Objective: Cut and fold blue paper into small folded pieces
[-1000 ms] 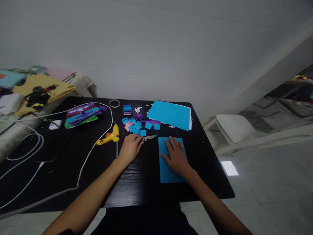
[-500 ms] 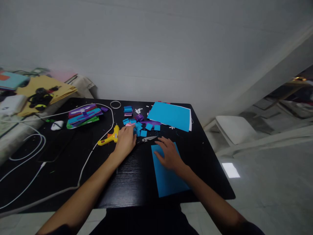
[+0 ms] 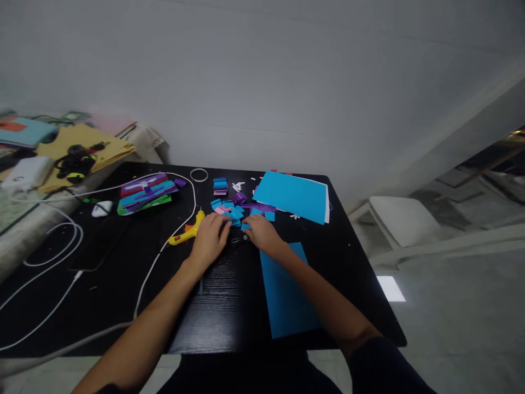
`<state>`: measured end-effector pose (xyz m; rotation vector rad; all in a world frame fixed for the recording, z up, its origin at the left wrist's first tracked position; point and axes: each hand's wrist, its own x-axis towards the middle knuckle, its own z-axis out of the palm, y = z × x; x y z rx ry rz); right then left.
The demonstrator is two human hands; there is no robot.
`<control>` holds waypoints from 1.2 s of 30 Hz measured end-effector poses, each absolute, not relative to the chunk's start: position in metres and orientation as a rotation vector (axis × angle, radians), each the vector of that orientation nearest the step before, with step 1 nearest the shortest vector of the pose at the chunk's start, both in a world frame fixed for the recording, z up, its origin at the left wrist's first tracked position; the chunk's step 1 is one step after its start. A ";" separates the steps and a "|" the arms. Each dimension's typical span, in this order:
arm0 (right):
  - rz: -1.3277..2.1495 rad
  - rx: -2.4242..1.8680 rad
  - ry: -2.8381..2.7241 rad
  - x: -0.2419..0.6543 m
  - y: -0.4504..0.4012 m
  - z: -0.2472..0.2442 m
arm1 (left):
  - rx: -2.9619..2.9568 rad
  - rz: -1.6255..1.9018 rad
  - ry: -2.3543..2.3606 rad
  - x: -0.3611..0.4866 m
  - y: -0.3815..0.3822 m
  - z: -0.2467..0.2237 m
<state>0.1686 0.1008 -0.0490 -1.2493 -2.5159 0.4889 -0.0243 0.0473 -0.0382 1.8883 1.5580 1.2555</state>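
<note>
Small blue paper pieces [image 3: 234,213] lie in a loose heap on the black table [image 3: 221,312], with a few pink ones among them. My left hand [image 3: 210,238] rests at the heap's near left side, fingers a little apart and fingertips at the pieces. Opposite it, my right hand [image 3: 264,234] reaches to a blue square [image 3: 245,226] at the near right, its fingers apart and touching or just above it. Scissors [image 3: 235,241] lie between the hands, partly hidden by my right hand. Under my right forearm is a large blue sheet [image 3: 285,301].
A yellow glue gun [image 3: 187,234] lies left of my left hand, near a white cable [image 3: 151,268]. Blue and white sheets [image 3: 293,196] are stacked at the back right. Colored paper strips [image 3: 147,191], a tape ring [image 3: 199,175] and a phone [image 3: 96,249] are farther left.
My right hand has moved left and away from me, off the blue sheet and over the scissors to the small blue pieces. My left hand stays by the heap. The view has shifted slightly.
</note>
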 end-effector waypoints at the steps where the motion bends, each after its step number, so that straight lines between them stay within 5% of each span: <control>1: 0.490 -1.254 -2.525 0.169 0.102 -0.048 | 1.867 1.275 1.543 -0.023 0.046 -0.037; 18: 0.476 -1.372 -2.335 0.187 0.104 -0.047 | 1.805 1.431 1.572 -0.014 0.037 -0.042; 36: 1.165 -1.304 -1.700 0.183 0.110 -0.045 | 1.958 1.473 1.644 -0.018 0.037 -0.048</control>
